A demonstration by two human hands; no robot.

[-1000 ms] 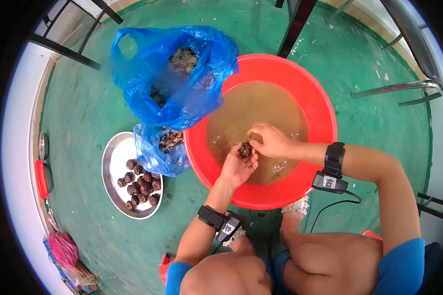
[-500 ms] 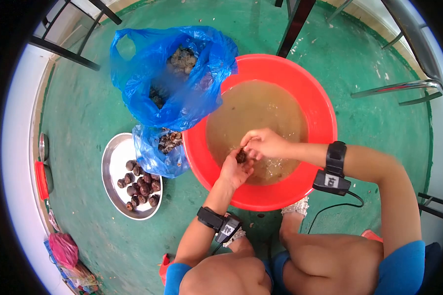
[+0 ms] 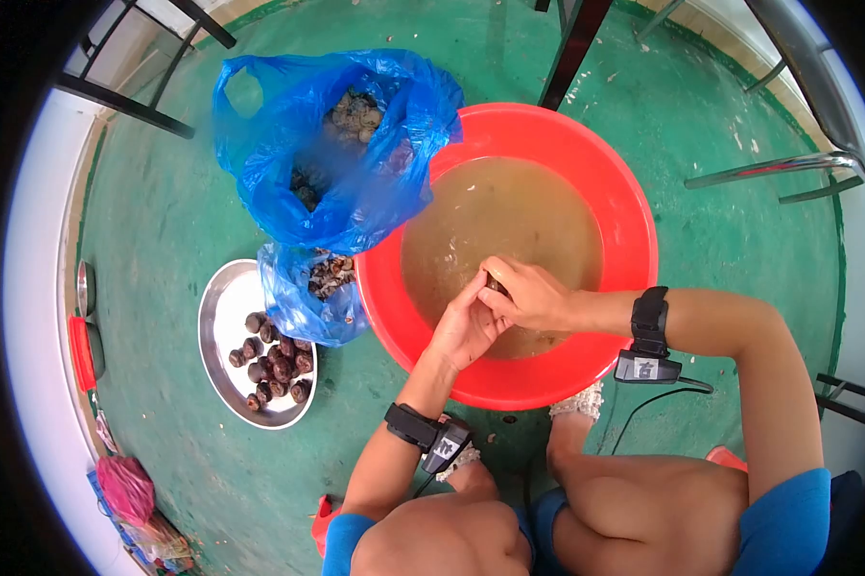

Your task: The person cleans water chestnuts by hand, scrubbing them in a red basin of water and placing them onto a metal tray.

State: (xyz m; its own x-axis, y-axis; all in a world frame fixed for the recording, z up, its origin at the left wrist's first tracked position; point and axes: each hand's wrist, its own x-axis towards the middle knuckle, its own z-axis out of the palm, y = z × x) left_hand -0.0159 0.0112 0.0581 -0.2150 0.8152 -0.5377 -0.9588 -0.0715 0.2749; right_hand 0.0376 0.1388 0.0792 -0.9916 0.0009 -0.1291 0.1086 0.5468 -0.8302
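Nearest are the person's bare knees [image 3: 432,533], with black strapped devices [image 3: 411,425] on both forearms. Beyond them, the two hands meet over the near half of a red basin [image 3: 634,240] of cloudy brown water [image 3: 499,206]. The left hand [image 3: 464,334], palm partly up, and the right hand [image 3: 540,298] press together around one dark water chestnut [image 3: 495,284] — only a small part of it shows. The left grip closes its fingertips against it; the right grip pinches it between thumb and curled fingers. To the left on the green floor [image 3: 173,336], a shallow steel tray [image 3: 223,322] holds a pile of water chestnuts [image 3: 279,363], its edge overlapped by a small blue bag [image 3: 293,307] of brown scraps [image 3: 331,276]. Farther off, a large blue plastic bag [image 3: 269,173] gapes open, overlapping the basin's rim — and at far right stands a metal-framed chair [image 3: 824,165].
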